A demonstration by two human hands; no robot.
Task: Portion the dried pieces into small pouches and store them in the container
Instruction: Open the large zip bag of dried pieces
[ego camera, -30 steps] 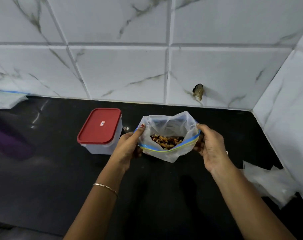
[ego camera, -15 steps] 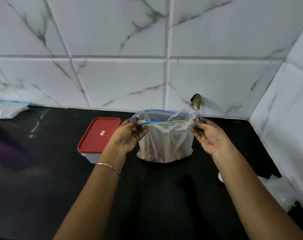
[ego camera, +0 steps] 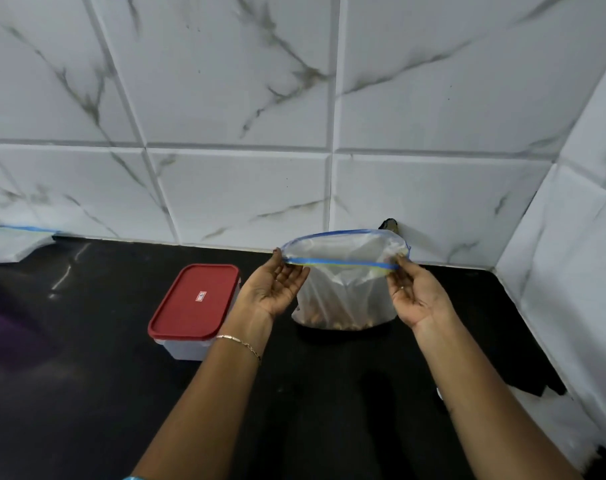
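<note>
Standing on the black counter [ego camera: 86, 375], base down: one bag [ego camera: 343, 292], clear plastic, with a blue zip strip [ego camera: 339, 262] at the mouth.

- Mouth: not sealed. The far rim bows back and the near rim is stretched straight.
- Pieces [ego camera: 332, 322]: brown, dried, lying in the bottom of the bag. The upper part is slack.
- Left hand [ego camera: 277, 289]: at the bag's top left corner, palm up. Thumb and fingertips pinch that end of the strip. There is a bracelet [ego camera: 240, 344] on the wrist.
- Right hand [ego camera: 415, 296]: at the bag's top right corner, pinching the other end of the strip the same way.
- Container [ego camera: 194, 306]: a clear box with a red lid on, just left of the bag and not touching it. Its contents cannot be made out.
- White stack [ego camera: 10, 245] with a blue edge: far left of the bag, by the wall. It may be pouches, but that cannot be told.

Step in hand (judged): the mouth is held taut between both hands. This could be squaring it for sealing or readying it for a pour; which one cannot be told. No filled pouch shows and the container is lidded, so storing is not yet done.

Next move (judged): to seal, one hand anchors a corner while the other presses both tracks together along the strip. To portion, a pouch must be brought beside the bag. Either way, the lid has to come off before anything is stored.
</note>
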